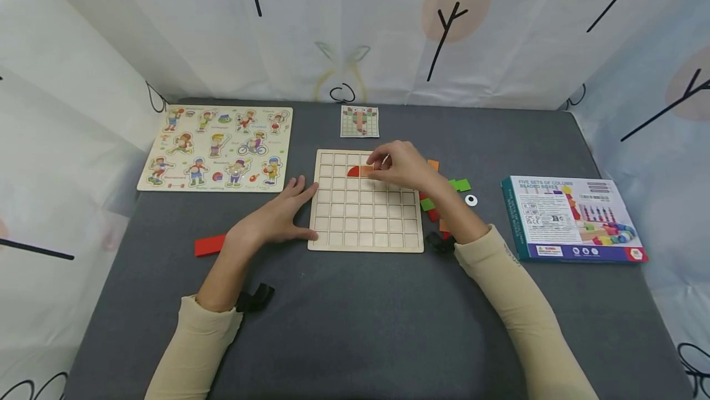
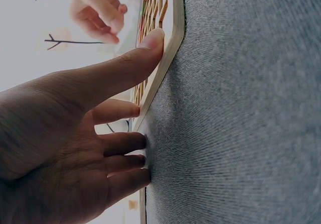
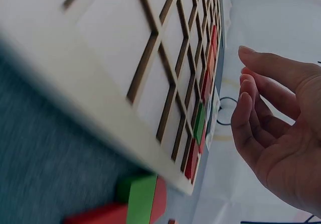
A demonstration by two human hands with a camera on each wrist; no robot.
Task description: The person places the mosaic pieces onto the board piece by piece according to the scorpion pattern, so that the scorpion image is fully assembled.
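A wooden grid board (image 1: 366,227) lies in the middle of the table. In one of its upper rows sit a red rounded piece (image 1: 353,171) and an orange piece (image 1: 365,171); the right wrist view also shows a green piece (image 3: 199,122) in the grid. My left hand (image 1: 280,212) is spread at the board's left side, its thumb resting on the rim. My right hand (image 1: 403,167) hovers over the upper right of the board. Its fingers (image 3: 243,116) bend loosely near the thumb, and nothing shows between them.
Loose green (image 1: 461,185), red and orange pieces and a white ring (image 1: 471,200) lie right of the board. A patterned card (image 1: 359,122) is behind it. A picture board (image 1: 222,147), a red block (image 1: 209,245) and a boxed set (image 1: 574,218) also occupy the table.
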